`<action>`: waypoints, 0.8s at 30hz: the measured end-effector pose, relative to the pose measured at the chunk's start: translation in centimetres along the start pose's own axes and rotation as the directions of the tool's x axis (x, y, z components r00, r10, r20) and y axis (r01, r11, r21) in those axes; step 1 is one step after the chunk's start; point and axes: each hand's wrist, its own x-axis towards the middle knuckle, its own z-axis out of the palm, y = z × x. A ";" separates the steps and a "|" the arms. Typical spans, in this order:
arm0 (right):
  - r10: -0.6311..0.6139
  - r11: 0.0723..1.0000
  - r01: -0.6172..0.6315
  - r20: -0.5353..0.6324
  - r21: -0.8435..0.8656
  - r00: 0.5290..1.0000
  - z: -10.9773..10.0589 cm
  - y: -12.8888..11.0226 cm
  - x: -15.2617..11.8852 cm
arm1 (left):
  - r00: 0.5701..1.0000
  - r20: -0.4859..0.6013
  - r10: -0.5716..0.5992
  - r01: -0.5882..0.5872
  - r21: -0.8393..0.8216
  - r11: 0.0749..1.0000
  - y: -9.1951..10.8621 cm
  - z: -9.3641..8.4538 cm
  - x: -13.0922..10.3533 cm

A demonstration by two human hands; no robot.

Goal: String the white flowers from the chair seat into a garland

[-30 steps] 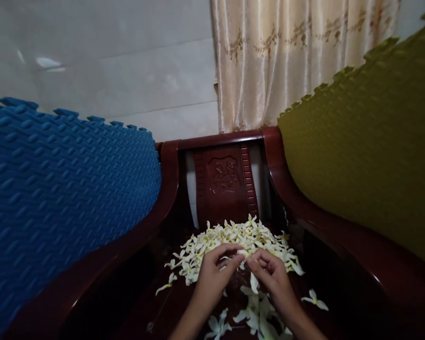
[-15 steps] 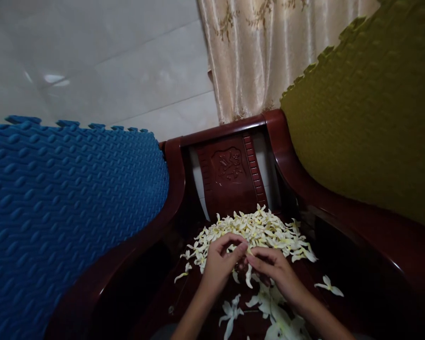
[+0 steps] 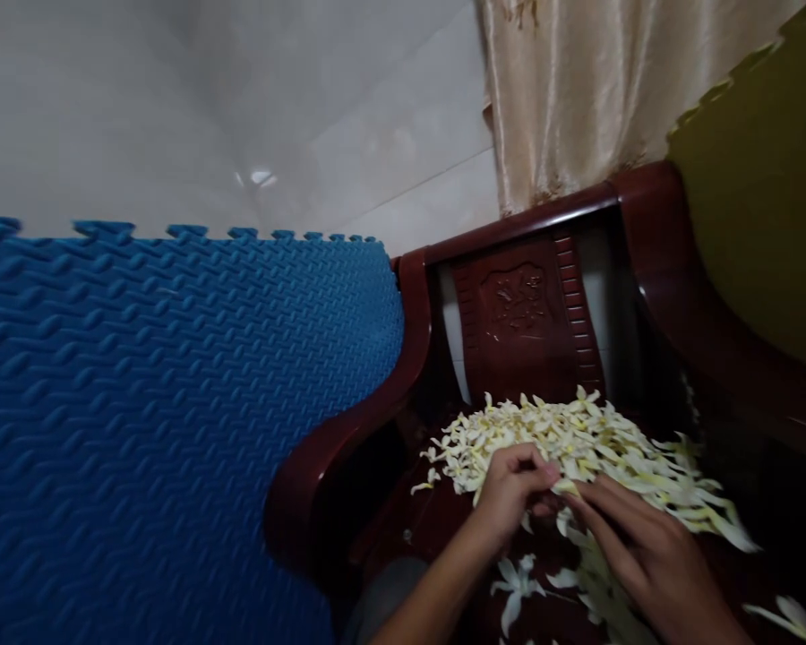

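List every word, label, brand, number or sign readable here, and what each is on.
None: no readable text in this view.
The carved chair back bears what looks like ornament, not lettering.
The blue mat, curtain and flowers show no writing.

edges cut off the blue mat (image 3: 194, 376), olive mat (image 3: 766, 206) and curtain (image 3: 570, 98); the hands (image 3: 510, 488) partly hide a pale flower (image 3: 567, 486).
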 end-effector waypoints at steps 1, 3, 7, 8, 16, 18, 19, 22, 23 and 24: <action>-0.056 0.995 0.054 -0.019 -0.083 0.998 -0.2 -0.3 0.2 | 1.000 0.003 0.030 -0.030 0.067 0.997 0.1 0.0 -0.1; -0.128 0.971 0.121 -0.020 -0.207 0.992 -0.5 -1.0 0.5 | 0.985 0.013 0.172 -0.169 0.280 0.945 0.3 -0.2 -0.2; -0.110 0.937 0.099 -0.014 -0.335 0.994 -0.6 -1.9 0.7 | 0.957 0.124 0.263 -0.290 0.419 0.861 0.8 -0.5 -0.7; -0.090 0.937 0.078 -0.017 -0.342 0.996 -0.5 -2.1 0.7 | 0.955 0.147 0.260 -0.297 0.406 0.864 0.9 -0.5 -0.9; -0.014 0.940 0.028 0.044 -0.341 0.999 0.2 -3.6 0.7 | 0.922 0.139 0.361 -0.385 0.407 0.828 0.8 0.0 -1.1; -0.067 0.933 0.080 0.050 -0.350 0.997 0.0 -3.6 0.8 | 0.921 0.115 0.371 -0.380 0.468 0.798 0.7 0.3 -0.7; -0.096 0.928 0.108 0.050 -0.356 0.994 -0.1 -3.5 0.8 | 0.921 0.112 0.373 -0.377 0.497 0.782 0.6 0.5 -0.6; -0.142 0.914 0.152 0.053 -0.376 0.988 -0.3 -3.2 0.8 | 0.914 0.131 0.385 -0.396 0.504 0.768 0.7 0.9 -0.8; -0.137 0.912 0.145 0.048 -0.383 0.989 -0.3 -3.1 0.8 | 0.909 0.151 0.388 -0.411 0.482 0.774 0.8 0.9 -1.0; -0.124 0.912 0.131 0.043 -0.389 0.991 -0.3 -3.0 0.8 | 0.905 0.173 0.388 -0.423 0.452 0.785 0.9 0.9 -1.2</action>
